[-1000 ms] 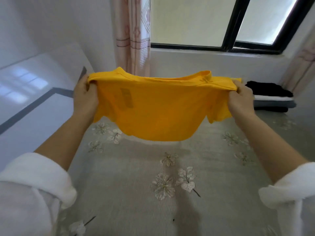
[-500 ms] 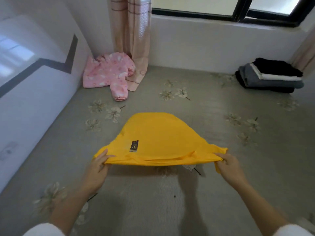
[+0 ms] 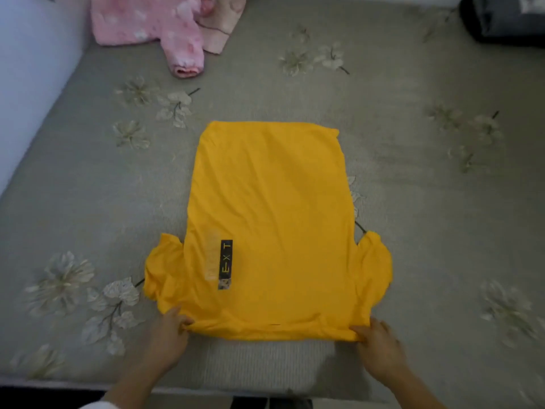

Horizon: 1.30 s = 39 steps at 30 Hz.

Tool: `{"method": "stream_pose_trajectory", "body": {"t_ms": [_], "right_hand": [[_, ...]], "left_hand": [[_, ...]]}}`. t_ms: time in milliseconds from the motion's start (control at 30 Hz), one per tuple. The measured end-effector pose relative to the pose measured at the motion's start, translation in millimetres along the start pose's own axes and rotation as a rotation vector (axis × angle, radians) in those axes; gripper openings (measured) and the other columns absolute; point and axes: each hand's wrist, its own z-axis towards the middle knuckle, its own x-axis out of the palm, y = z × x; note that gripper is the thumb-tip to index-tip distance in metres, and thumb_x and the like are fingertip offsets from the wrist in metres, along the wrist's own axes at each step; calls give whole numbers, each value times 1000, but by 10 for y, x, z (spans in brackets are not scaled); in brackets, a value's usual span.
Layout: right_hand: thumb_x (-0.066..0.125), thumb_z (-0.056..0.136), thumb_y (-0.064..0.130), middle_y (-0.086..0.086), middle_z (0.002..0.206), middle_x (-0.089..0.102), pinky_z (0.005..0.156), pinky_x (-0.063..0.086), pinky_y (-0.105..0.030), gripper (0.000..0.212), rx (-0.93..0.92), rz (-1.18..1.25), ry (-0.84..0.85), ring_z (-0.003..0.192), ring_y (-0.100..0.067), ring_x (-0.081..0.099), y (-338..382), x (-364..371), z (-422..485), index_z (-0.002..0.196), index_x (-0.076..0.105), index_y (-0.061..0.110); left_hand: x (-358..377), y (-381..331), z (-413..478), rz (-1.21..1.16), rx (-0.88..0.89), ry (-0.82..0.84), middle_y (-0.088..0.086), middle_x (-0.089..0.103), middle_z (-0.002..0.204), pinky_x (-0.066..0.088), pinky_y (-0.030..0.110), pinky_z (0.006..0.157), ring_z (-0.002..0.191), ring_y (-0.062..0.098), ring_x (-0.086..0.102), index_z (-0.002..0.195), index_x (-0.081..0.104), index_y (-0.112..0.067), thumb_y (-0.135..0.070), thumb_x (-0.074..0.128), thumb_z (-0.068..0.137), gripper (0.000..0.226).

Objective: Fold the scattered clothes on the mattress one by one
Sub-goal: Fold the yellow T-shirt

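Observation:
A yellow T-shirt (image 3: 271, 231) lies flat on the grey flowered mattress (image 3: 88, 187), shoulders toward me, hem at the far end, a black label strip on its left chest. My left hand (image 3: 168, 335) pinches the near left shoulder corner. My right hand (image 3: 377, 343) pinches the near right shoulder corner. Both short sleeves are bunched at the sides. A pink fleece garment (image 3: 153, 25) lies crumpled at the far left.
A white wall (image 3: 26, 69) borders the mattress on the left. Part of a stack of folded dark and grey clothes (image 3: 507, 19) sits at the far right corner. A pink curtain end (image 3: 221, 28) rests beside the pink garment. The mattress's near edge runs just below my hands.
The shirt was held up in the air by its shoulders, then swung down; now it lies spread flat on the mattress with both hands still on the shoulder corners.

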Motion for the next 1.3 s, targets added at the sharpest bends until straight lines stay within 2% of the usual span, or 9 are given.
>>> {"method": "stream_pose_trajectory", "body": {"t_ms": [100,200,367,500,667,800,900,1133,1300], "right_hand": [[47,93,31,5,132,52,104,37,-40,29,65,143,19,130,-26,39,-155,192,-55,98,65,52],[52,82,17,1,83,68,77,48,-39,32,114,515,-211,84,-26,61,-264,128,-4,60,66,35],[50,95,13,-14,87,62,69,46,-35,14,364,980,-464,78,-23,57,-335,-251,502,85,59,7],[56,91,38,-15,100,65,77,54,-42,39,420,1175,-405,90,-28,63,-379,-420,994,105,60,2],[64,85,14,-4,78,58,54,39,-26,7,245,1186,-419,69,-15,53,-315,-611,1173,89,61,9],[57,81,2,0,57,30,43,26,-20,33,215,1268,-604,46,-5,30,-575,-578,1086,60,36,16],[56,80,-4,-7,63,39,53,38,-25,28,294,1398,-555,58,-14,41,-861,-512,986,63,43,14],[61,73,-12,-6,78,56,60,42,-28,25,411,1421,-610,71,-18,51,-1176,-453,956,80,58,12],[65,78,0,-13,93,60,63,47,-34,28,444,1573,-382,86,-25,57,-1206,-412,1056,105,62,1]], "left_hand": [[128,12,-34,224,-136,49,1,47,131,27,36,104,125,22,38,101,56,-33,-29,43,94,15],[269,-263,4,413,-210,20,10,36,128,34,43,102,123,30,30,113,50,-18,-28,46,89,26],[807,-1071,105,193,225,-249,10,49,122,40,49,90,118,33,42,105,57,-15,-12,60,79,27],[1429,-1575,243,239,550,-177,15,41,145,39,52,100,135,32,28,131,46,-22,-48,39,88,50],[1945,-1808,340,465,544,-104,21,24,154,5,58,107,141,39,17,148,30,-25,-85,32,72,97],[2001,-1758,359,487,554,-111,21,17,157,0,57,108,142,41,13,151,25,-25,-91,29,67,107],[1990,-1768,376,504,553,-106,21,15,157,-3,56,109,143,40,12,151,23,-24,-93,28,65,111],[2014,-1720,35,486,862,20,9,19,158,13,55,106,145,32,13,147,29,-40,-68,52,62,92],[2084,-1862,-207,458,1025,103,-2,33,153,12,47,110,142,22,29,124,50,-40,-59,55,67,60]]}}
